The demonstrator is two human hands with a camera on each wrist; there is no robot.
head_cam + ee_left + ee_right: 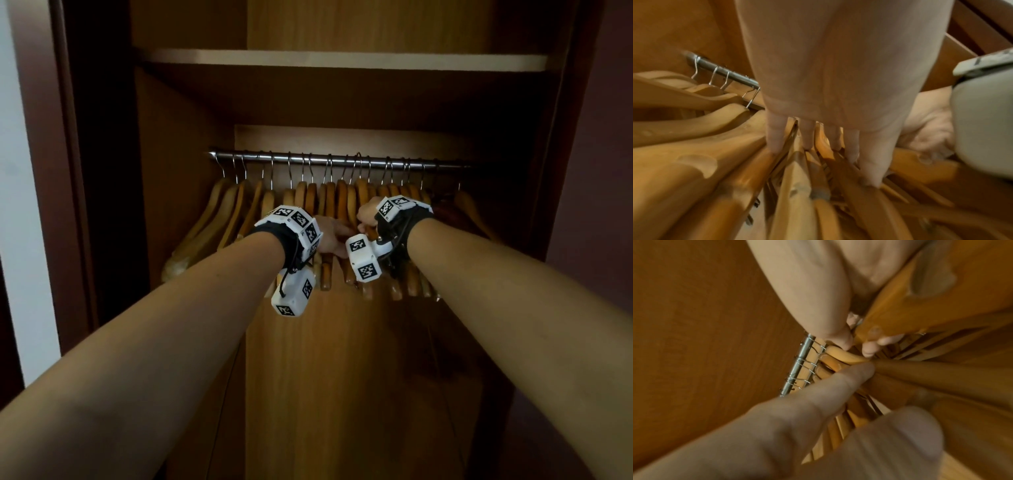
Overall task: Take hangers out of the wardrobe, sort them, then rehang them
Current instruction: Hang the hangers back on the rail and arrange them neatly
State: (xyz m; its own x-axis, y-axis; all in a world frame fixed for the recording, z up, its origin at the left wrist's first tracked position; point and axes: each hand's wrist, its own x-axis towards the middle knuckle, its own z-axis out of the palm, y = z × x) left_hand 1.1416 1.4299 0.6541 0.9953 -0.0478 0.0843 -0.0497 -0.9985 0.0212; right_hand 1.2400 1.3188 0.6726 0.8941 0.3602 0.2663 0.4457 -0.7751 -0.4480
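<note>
Wooden hangers (329, 212): a full row on the rail, hooks over the steel, packed tight in the middle and fanned out at the left end.
Left hand (330, 236): in among the middle of the row; the left wrist view shows its fingers (774, 138) straight, pushed down between the hanger shoulders, the thumb lying along one of them. The grip is not closed on anything, it is parting them.
Right hand (366, 214): just beside the left, a little higher; the right wrist view shows its thumb (836, 384) and fingertips (869, 348) curled round the shoulders of a bunch of hangers, so that grip is holding a bunch.
Metal rail (342, 159): every hook in sight sits on it, none lifted clear.
Wardrobe (342, 61): open, shelf above the rail, nothing else hung.
Done so far: by my reading, nothing taken out yet, both hands only gathering.
Left to do: lifting the hangers off, the sorting, the rehanging, which is nearly the whole task.
Where they go for sorting: no surface shows in these views, cannot tell.
</note>
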